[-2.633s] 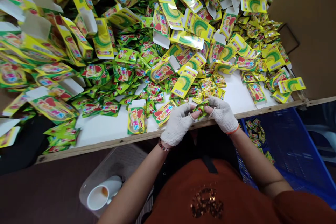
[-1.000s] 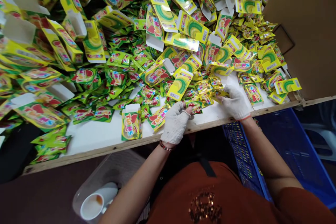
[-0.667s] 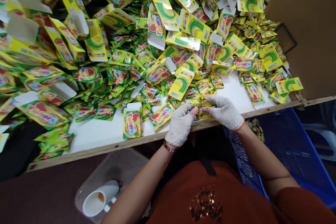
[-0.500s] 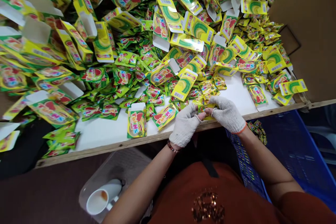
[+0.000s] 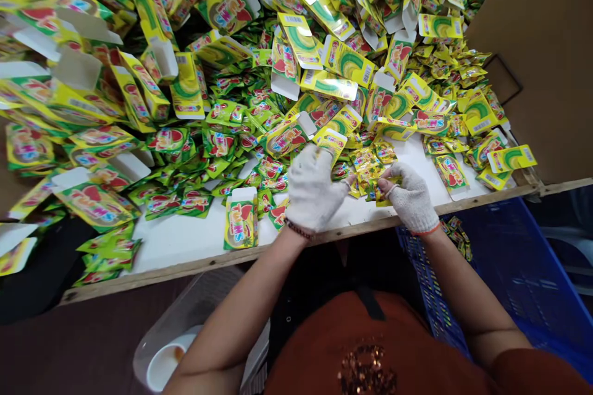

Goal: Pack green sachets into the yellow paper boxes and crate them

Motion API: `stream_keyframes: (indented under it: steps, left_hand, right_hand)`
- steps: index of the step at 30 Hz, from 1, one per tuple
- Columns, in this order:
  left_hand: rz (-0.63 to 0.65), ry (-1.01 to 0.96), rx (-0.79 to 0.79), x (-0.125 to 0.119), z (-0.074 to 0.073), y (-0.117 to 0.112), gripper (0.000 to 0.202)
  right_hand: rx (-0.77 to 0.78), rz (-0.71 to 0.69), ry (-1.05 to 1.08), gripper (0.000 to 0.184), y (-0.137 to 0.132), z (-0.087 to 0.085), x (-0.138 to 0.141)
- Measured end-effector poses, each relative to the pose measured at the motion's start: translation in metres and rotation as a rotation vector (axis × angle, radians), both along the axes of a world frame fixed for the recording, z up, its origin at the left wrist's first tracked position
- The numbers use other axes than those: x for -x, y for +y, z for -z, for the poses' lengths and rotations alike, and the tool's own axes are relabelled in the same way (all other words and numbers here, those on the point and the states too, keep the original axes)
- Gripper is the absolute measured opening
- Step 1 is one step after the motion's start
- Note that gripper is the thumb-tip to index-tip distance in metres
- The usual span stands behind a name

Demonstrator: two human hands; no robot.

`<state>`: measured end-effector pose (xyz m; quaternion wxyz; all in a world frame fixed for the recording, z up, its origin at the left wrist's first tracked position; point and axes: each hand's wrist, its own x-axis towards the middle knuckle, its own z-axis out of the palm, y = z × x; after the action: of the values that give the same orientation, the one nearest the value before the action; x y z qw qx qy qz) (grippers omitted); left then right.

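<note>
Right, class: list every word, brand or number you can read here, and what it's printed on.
"TWINS": on the upright carton at the front.
"TWINS": on the flat carton at the left.
Digits under the barcode on a yellow carton, and the print on the sachets: too small to read.

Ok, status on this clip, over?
Right hand pinching small sachets. Left hand over yellow box, grip unclear. Loose packets crowd the white table.

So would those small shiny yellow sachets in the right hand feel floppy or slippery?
Probably floppy: the small shiny yellow sachets look crinkled in the gloved right hand. Likely light: a mere pinch holds them. Glossy film may slip.
</note>
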<state>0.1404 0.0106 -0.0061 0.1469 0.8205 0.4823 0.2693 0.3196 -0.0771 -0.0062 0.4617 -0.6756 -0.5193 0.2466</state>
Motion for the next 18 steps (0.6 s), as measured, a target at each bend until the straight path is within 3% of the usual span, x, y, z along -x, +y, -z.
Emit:
stream_keyframes:
  steps: [3,6,11,15,18]
  left_hand:
    - [-0.107,0.257,-0.039,0.007,0.002,0.027,0.068]
    - [-0.079,0.319,-0.11,0.016,0.006,0.03,0.066]
    - [0.059,0.383,-0.185,0.021,0.012,-0.004,0.034]
    - [0.219,0.465,-0.197,0.021,0.013,-0.03,0.021]
    - [0.246,0.471,-0.153,0.023,0.012,-0.038,0.019]
  right_hand:
    - [-0.018,0.038,-0.019,0.018,-0.001,-0.003,-0.007]
    - [-0.03,0.095,0.01,0.022,-0.003,-0.001,-0.016]
    - [-0.013,0.186,0.068,0.03,-0.005,0.012,-0.032]
    - [0.053,0.163,0.147,0.037,-0.005,0.02,-0.032]
    - [0.066,0.129,0.161,0.032,-0.005,0.022,-0.024]
